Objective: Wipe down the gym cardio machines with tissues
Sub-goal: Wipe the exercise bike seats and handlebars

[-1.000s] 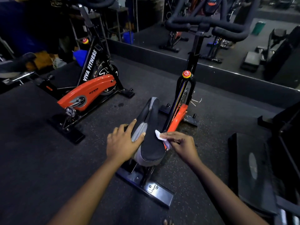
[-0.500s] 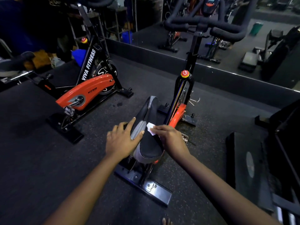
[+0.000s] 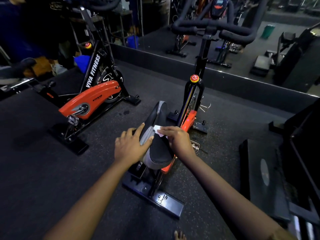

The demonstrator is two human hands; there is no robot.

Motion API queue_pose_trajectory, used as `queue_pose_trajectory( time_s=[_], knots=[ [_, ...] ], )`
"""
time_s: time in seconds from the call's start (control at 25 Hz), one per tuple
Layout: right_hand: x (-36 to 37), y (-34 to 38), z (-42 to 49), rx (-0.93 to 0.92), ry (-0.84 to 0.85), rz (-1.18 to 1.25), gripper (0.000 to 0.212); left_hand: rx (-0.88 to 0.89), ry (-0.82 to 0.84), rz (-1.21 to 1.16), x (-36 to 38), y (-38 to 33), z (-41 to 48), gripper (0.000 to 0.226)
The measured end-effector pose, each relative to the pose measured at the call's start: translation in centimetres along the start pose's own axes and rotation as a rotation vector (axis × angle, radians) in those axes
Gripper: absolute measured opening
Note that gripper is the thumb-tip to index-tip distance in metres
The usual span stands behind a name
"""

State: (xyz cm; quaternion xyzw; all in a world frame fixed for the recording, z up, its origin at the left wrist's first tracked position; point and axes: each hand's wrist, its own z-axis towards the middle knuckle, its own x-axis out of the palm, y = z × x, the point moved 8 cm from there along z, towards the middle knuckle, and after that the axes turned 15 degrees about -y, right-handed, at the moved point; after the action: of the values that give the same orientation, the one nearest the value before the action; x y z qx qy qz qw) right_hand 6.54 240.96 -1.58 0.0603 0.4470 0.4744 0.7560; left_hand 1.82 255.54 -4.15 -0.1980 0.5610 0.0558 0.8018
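A black and grey saddle tops the orange and black spin bike right below me. My left hand grips the saddle's left side, thumb over the grey edge. My right hand holds a white tissue and presses it on the saddle's upper middle, fingers reaching leftward over it. Most of the tissue is hidden under the fingers. The bike's black handlebars rise ahead.
A second orange spin bike marked VIVA FITNESS stands to the left on the dark rubber floor. A low black ledge with a wall mirror runs behind. Dark equipment sits at the right. A green bin shows in the mirror.
My right hand has slid the tissue from the saddle's right edge up and leftward across the top. My left hand has kept its grip on the saddle.
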Motion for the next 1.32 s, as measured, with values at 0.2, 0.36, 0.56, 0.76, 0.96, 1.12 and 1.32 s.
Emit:
queue_pose_trajectory(
  time_s=[0.2,0.36,0.56,0.76,0.96,1.12,1.32],
  knots=[
    [-2.9,1.6,-4.8,0.032,-0.091,-0.021,0.028,0.008,0.011,-0.009,0.1,-0.1,0.0,0.068],
    [-4.0,2.9,-7.3,-0.030,-0.111,-0.024,0.033,-0.003,0.012,-0.013,0.0,-0.1,-0.2,0.067],
    [-3.0,-2.0,-3.9,0.344,-0.235,0.140,0.034,-0.017,0.046,-0.008,-0.3,-0.2,-0.3,0.066],
    [-3.3,-1.0,-6.8,0.393,-0.296,0.181,0.037,-0.005,0.064,0.000,-0.3,-0.5,-0.2,0.066],
    [-4.3,-3.7,-6.5,0.528,-0.354,0.355,0.036,-0.027,0.113,-0.020,-0.2,-1.2,0.3,0.066],
    [-2.5,-8.7,0.0,0.701,-0.426,0.440,0.035,0.020,0.120,-0.031,1.0,-4.5,1.8,0.066],
    [3.4,-11.8,5.7,0.756,-0.406,0.521,0.035,0.046,0.104,0.101,1.9,-4.4,1.8,0.064]
  ],
)
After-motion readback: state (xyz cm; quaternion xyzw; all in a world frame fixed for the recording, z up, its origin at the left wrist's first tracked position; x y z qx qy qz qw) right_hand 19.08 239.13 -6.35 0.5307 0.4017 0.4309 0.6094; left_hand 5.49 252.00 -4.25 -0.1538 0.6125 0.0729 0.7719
